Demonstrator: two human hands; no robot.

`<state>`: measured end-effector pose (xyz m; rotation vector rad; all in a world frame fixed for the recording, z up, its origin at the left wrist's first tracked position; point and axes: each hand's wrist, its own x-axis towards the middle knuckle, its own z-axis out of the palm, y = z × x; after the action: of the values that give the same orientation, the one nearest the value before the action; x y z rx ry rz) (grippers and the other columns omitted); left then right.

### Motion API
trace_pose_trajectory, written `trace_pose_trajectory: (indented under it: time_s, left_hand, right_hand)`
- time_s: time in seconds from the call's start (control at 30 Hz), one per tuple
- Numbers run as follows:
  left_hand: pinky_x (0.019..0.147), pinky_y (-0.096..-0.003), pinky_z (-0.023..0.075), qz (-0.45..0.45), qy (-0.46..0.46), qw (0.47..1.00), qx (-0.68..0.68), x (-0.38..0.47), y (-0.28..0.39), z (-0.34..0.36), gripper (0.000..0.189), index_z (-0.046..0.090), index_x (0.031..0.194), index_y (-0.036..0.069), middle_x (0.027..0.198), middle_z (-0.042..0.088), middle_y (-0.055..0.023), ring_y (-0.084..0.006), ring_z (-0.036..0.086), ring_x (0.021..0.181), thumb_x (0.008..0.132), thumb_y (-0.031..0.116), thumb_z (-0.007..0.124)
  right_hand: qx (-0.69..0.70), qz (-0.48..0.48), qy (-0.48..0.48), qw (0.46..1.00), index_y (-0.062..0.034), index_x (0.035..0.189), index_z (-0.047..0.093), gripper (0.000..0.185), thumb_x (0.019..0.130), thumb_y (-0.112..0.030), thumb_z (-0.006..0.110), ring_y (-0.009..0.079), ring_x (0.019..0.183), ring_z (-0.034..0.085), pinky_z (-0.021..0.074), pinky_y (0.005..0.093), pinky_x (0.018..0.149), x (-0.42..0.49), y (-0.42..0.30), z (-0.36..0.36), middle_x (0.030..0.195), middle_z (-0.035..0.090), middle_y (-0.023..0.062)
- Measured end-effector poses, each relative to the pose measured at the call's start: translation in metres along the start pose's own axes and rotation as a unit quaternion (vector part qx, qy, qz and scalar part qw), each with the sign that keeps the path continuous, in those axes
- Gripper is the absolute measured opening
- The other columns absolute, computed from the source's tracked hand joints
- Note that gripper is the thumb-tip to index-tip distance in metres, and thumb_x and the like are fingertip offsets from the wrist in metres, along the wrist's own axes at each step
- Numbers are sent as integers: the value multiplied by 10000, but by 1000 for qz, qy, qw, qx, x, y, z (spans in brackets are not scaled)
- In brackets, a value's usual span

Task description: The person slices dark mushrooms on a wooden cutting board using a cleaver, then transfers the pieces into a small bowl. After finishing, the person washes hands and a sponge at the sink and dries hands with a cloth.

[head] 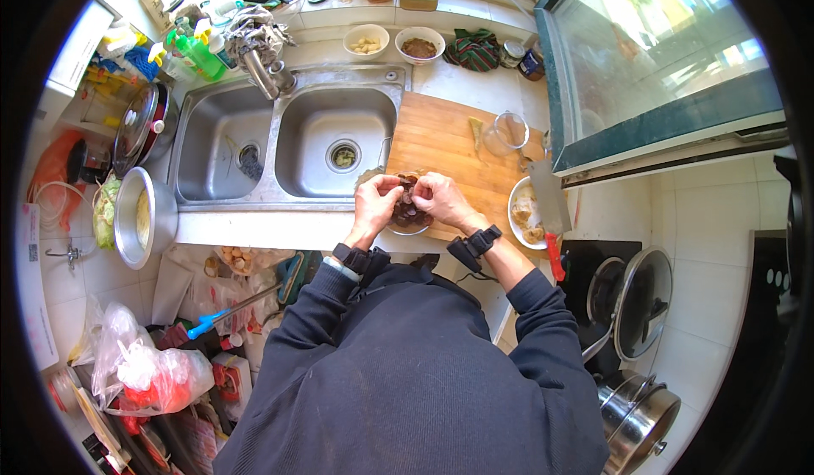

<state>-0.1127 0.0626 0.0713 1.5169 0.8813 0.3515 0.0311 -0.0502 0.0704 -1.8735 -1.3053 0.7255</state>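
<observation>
Above a bowl of dark reddish-brown slices, my two hands work close together. The bowl sits at the counter's front edge, by the left side of a wooden cutting board. Thumb and forefinger of my left hand pinch a small dark piece at the bowl's left. My right hand has its fingertips pinched together over the right side, apparently on another slice; its fingers partly hide the piece. On the board lie a clear empty glass and a yellowish strip.
Right of the board, a cleaver with a red handle rests across a white bowl of food. A double steel sink is left. Two bowls stand behind. An open window sash juts in at right, above a pan lid.
</observation>
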Motion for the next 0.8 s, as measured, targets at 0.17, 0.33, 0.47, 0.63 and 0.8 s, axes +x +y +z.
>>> trace_pose_trajectory:
  time_s: [0.17, 0.33, 0.47, 0.63, 0.8]
  left_hand:
    - [787, -277, 526, 6, -10, 1000, -8, 1, 1, 8, 220, 659, 1026, -21, 920, 698, -98, -140, 652, 837, 828, 75, 671]
    - [781, -277, 531, 21, -9, 1000, -3, 2, 3, 20, 196, 670, 997, -14, 893, 705, -96, -142, 664, 827, 817, 63, 661]
    - [763, -275, 535, 15, -16, 1000, -16, 2, 6, 28, 194, 669, 996, -17, 885, 705, -95, -138, 663, 817, 820, 63, 663]
    - [747, -271, 537, -1, -15, 999, -30, 4, 11, 32, 192, 667, 993, -17, 873, 705, -90, -132, 662, 802, 820, 65, 665]
    - [787, -259, 524, -15, -14, 999, -24, 5, 12, 29, 197, 648, 1026, -24, 926, 692, -79, -122, 646, 831, 846, 55, 658]
  right_hand:
    - [59, -8, 57, 997, -29, 886, 672, 130, 777, -101, 675, 169, 755, 605, 506, 303, 674, -6, 14, -8, 799, 632, 90]
    - [26, 120, 233, 965, -17, 892, 671, 102, 816, -82, 649, 122, 699, 632, 506, 270, 654, -1, 64, -43, 763, 682, 59]
    - [-6, 165, 267, 949, -26, 857, 672, 92, 788, -72, 633, 225, 741, 674, 526, 333, 684, 9, 102, -60, 772, 685, 131]
    - [-117, 161, 243, 950, -21, 850, 658, 92, 790, -89, 641, 281, 766, 667, 526, 366, 706, 26, 118, -54, 798, 679, 150]
    - [-189, 195, 222, 936, -39, 820, 629, 107, 790, -139, 652, 340, 866, 627, 504, 440, 761, 35, 118, -48, 888, 647, 164]
